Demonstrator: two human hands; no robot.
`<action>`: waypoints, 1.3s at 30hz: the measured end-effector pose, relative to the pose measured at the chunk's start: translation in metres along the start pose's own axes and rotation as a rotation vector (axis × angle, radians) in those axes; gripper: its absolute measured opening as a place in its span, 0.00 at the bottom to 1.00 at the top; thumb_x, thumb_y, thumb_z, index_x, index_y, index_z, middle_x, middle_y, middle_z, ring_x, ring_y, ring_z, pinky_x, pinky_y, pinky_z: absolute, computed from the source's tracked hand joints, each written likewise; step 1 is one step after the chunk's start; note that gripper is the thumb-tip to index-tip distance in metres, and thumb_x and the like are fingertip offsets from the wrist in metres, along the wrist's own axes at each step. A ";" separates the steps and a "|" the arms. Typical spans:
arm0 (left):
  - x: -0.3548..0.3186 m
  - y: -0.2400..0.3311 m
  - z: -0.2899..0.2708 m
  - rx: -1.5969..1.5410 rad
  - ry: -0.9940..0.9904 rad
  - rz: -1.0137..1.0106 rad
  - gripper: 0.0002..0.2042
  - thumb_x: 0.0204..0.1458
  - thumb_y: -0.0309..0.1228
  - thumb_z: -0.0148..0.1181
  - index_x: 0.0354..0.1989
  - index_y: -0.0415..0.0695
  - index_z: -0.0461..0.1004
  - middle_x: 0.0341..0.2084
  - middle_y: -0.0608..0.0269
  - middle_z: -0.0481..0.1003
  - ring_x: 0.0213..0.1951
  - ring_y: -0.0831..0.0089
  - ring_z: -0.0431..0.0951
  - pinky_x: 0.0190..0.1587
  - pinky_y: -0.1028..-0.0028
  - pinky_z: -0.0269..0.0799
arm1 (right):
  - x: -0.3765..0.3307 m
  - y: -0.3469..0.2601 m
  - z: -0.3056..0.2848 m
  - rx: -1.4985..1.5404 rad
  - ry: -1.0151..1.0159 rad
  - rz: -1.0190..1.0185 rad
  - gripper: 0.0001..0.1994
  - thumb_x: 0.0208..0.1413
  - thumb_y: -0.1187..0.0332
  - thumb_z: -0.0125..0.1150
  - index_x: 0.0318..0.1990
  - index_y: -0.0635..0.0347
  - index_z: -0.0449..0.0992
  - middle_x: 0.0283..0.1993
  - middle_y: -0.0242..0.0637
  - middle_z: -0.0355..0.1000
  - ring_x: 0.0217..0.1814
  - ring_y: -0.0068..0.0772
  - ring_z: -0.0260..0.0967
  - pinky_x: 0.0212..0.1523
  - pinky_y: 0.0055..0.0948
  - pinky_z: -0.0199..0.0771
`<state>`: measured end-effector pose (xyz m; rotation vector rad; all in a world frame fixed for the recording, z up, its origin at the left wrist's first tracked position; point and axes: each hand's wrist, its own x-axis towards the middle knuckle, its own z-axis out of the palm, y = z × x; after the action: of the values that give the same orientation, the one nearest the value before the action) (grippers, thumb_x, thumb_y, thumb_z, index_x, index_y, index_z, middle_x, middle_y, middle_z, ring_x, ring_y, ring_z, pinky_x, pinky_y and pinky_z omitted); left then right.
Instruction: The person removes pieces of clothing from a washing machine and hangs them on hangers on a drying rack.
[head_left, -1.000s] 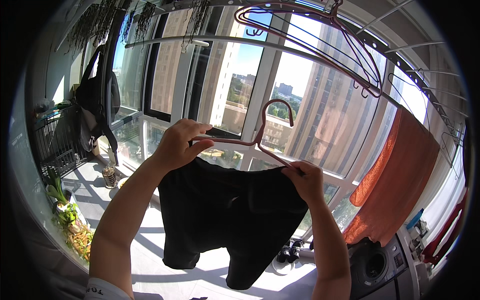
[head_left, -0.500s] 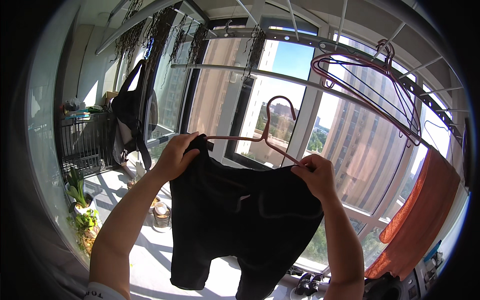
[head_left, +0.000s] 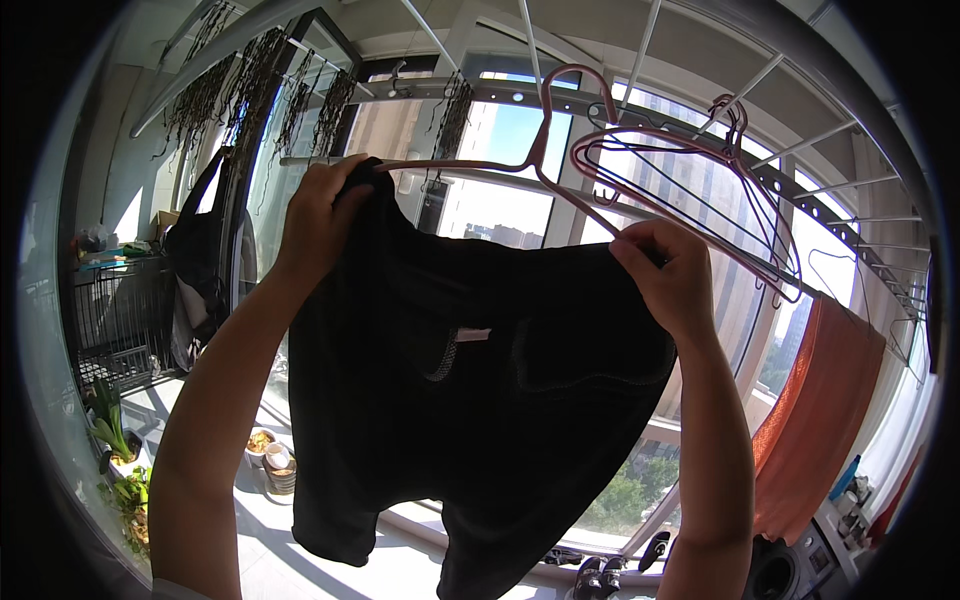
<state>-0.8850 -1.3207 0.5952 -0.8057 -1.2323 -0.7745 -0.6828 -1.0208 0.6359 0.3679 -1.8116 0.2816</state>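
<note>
Head view: both hands up in front, arms coming in from the lower edge. Left hand [head_left: 325,215] grasps the left waist corner of the black shorts [head_left: 450,410], cloth bunched between thumb and fingers. Right hand [head_left: 672,280] pinches the right waist corner, thumb against curled fingers, right where the hanger [head_left: 541,145] arm comes down.

Shorts hang between the hands, waist up, legs down, left corner higher than right. Waistband sags in the middle. Pale label [head_left: 474,334] sits below it, with light pocket stitching either side.

Hanger is pinkish, tilted, hook up and opening right. Its left arm runs to the cloth at the left hand. Both ends are covered, so can't tell how far they go inside the waist. Hook overlaps the ceiling rack in view; can't tell if they touch.

Around: drying rail [head_left: 310,161] behind the hanger, spare hangers [head_left: 640,132] to the right, orange towel [head_left: 815,430] hanging past them. Washing machine [head_left: 775,577] low right, shoes [head_left: 600,577] on the floor near the window. Potted plant [head_left: 112,430] far left, dark bag [head_left: 200,245] hanging above and right of it.
</note>
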 end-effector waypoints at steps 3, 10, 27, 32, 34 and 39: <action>0.043 -0.018 0.019 0.107 0.064 -0.027 0.20 0.52 0.40 0.56 0.50 0.42 0.70 0.36 0.50 0.74 0.40 0.56 0.73 0.45 0.65 0.67 | 0.044 0.000 -0.011 -0.079 0.056 -0.026 0.08 0.46 0.66 0.66 0.32 0.59 0.79 0.24 0.33 0.75 0.23 0.19 0.69 0.26 0.19 0.65; 0.125 -0.017 0.056 0.155 0.138 -0.225 0.27 0.55 0.49 0.47 0.55 0.40 0.65 0.47 0.43 0.70 0.51 0.52 0.69 0.54 0.63 0.62 | 0.137 -0.005 -0.064 -0.339 0.130 -0.074 0.12 0.46 0.59 0.66 0.31 0.59 0.81 0.21 0.30 0.73 0.23 0.20 0.68 0.29 0.23 0.68; 0.028 0.029 0.062 -0.239 -0.222 -0.691 0.30 0.52 0.48 0.56 0.55 0.39 0.62 0.44 0.53 0.72 0.45 0.68 0.73 0.49 0.73 0.67 | 0.118 0.025 -0.085 -0.428 0.071 -0.058 0.11 0.46 0.60 0.66 0.31 0.59 0.81 0.25 0.34 0.75 0.28 0.25 0.72 0.34 0.24 0.70; 0.009 0.032 0.067 -0.429 -0.128 -0.657 0.33 0.45 0.53 0.62 0.48 0.34 0.67 0.32 0.53 0.76 0.34 0.70 0.76 0.39 0.73 0.71 | 0.098 0.030 -0.111 -0.782 0.324 -0.430 0.20 0.53 0.50 0.55 0.46 0.54 0.76 0.49 0.43 0.71 0.56 0.45 0.63 0.54 0.42 0.64; -0.008 0.035 0.061 -0.543 -0.180 -0.731 0.35 0.44 0.52 0.64 0.51 0.35 0.64 0.34 0.52 0.75 0.37 0.72 0.76 0.42 0.73 0.70 | 0.062 0.029 -0.111 -0.688 0.360 -0.178 0.37 0.47 0.44 0.59 0.61 0.53 0.59 0.65 0.49 0.52 0.65 0.53 0.51 0.61 0.45 0.57; -0.111 0.057 0.027 -0.732 -0.372 -0.832 0.40 0.42 0.44 0.68 0.60 0.37 0.54 0.56 0.47 0.63 0.63 0.62 0.57 0.65 0.64 0.44 | -0.114 0.038 -0.094 -0.071 0.226 0.553 0.50 0.39 0.46 0.68 0.64 0.66 0.49 0.62 0.56 0.53 0.63 0.53 0.55 0.61 0.42 0.59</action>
<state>-0.8677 -1.2611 0.4834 -1.0490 -1.6620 -1.8879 -0.5863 -0.9383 0.5508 -0.2182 -1.6641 0.6139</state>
